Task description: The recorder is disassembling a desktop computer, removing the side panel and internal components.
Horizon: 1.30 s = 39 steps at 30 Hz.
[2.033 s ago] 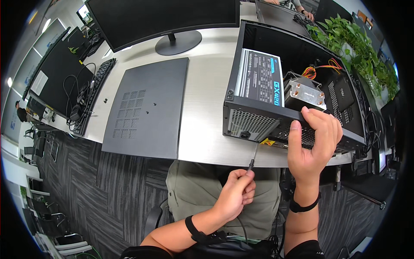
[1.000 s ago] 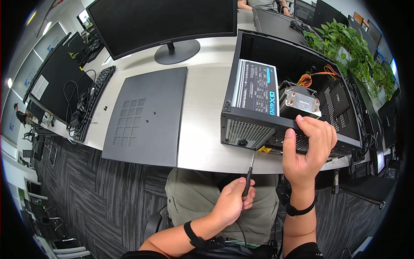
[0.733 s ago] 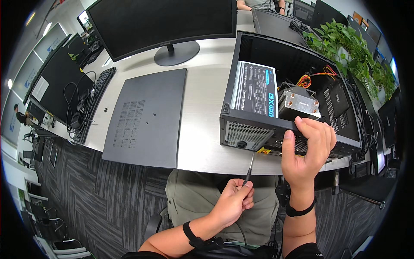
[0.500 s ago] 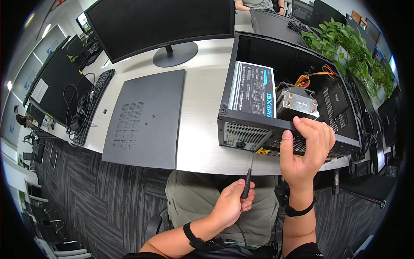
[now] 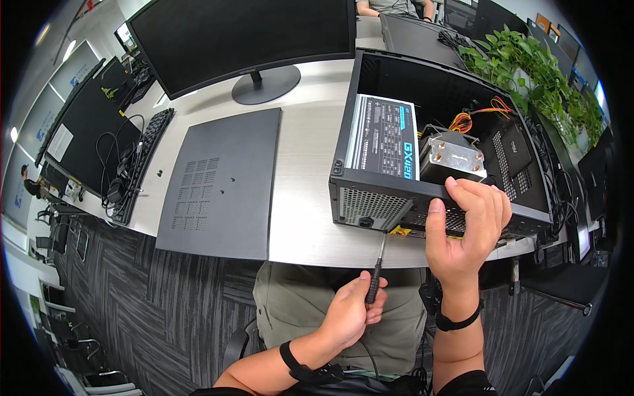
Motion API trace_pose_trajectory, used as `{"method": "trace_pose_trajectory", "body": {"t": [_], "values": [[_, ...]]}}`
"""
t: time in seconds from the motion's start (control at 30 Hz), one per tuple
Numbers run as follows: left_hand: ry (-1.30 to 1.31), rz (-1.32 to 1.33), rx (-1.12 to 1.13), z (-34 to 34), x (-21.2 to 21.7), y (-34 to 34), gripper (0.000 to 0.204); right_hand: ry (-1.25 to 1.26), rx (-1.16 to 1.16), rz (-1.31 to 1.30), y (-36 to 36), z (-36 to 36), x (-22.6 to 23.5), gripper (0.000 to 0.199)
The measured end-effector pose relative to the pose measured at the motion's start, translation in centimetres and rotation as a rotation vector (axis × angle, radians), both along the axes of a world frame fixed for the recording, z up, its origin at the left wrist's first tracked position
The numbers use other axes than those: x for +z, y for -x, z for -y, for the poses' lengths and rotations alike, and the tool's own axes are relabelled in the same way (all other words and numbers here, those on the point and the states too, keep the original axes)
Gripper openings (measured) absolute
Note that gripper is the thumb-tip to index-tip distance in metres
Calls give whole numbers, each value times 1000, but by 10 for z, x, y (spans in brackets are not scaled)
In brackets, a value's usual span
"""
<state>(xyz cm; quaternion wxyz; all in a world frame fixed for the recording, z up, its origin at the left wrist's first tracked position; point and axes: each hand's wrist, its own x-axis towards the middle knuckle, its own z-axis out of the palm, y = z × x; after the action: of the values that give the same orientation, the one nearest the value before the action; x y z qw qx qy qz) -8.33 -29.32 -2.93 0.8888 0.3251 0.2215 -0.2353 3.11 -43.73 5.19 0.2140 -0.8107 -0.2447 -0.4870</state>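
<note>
My left hand (image 5: 347,307) is closed around the dark handle of a screwdriver (image 5: 374,282). Its metal shaft points up to the lower rear edge of an opened black computer case (image 5: 376,181), by a yellow piece (image 5: 399,230); where exactly the tip touches is too small to tell. My right hand (image 5: 467,228) grips the case's upper rear edge, with the thumb on the near side and the fingers over the rim. Inside the case lie a power supply (image 5: 389,135) with a printed label and a metal-topped cooler (image 5: 457,154).
A black side panel (image 5: 257,155) lies left of the case with small screws (image 5: 232,179) on it. Beyond are a monitor (image 5: 251,39), a keyboard (image 5: 157,129) and coiled cables (image 5: 119,188). Green plants (image 5: 522,66) stand at the right; a person (image 5: 396,8) sits across.
The view has shifted slightly. My left hand and the screwdriver handle have moved a touch left and down; my right hand keeps its grip on the case.
</note>
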Motion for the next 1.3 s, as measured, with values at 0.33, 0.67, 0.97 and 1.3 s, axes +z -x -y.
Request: {"method": "trace_pose_trajectory", "body": {"t": [0.33,0.67,0.97,1.3], "values": [[-1,-45,67,5,6,0,27,-7,1,18,-1,0,-1,30],[110,37,52,-7,-11,7,26,-23,9,-2,-2,0,-2,29],[-1322,974,332,1,-6,-13,21,-30,4,-10,0,0,-1,29],[-1635,967,510,16,-13,-59,23,-27,46,-64,7,2,3,26]]}}
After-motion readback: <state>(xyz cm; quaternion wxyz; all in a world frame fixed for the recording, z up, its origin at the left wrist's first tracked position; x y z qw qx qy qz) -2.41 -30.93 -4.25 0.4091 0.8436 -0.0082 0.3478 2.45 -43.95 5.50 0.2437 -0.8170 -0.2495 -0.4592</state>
